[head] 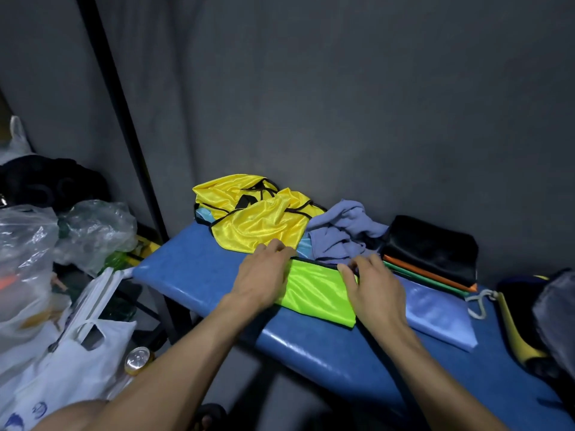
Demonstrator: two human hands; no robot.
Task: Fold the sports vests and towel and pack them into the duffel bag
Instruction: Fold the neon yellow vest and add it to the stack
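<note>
Left hand [264, 276] and right hand [370, 283] lie flat, fingers relaxed, pressing green vest [317, 293] on bench [193, 275] | long axis left-right | I judge yellow vest [249, 219] next, beyond left hand.

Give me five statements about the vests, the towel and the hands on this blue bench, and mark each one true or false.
1. Both hands, left hand and right hand, rest on the green vest. True.
2. The yellow vest is neatly folded. False: it lies crumpled at the back of the blue bench.
3. The towel lies bunched up between the yellow vest and the black folded item. True.
4. The green vest hangs from a hook on the wall. False: it lies flat on the bench.
5. A drink can stands on the bench. False: it sits below, left of the bench, by a white plastic bag.
</note>
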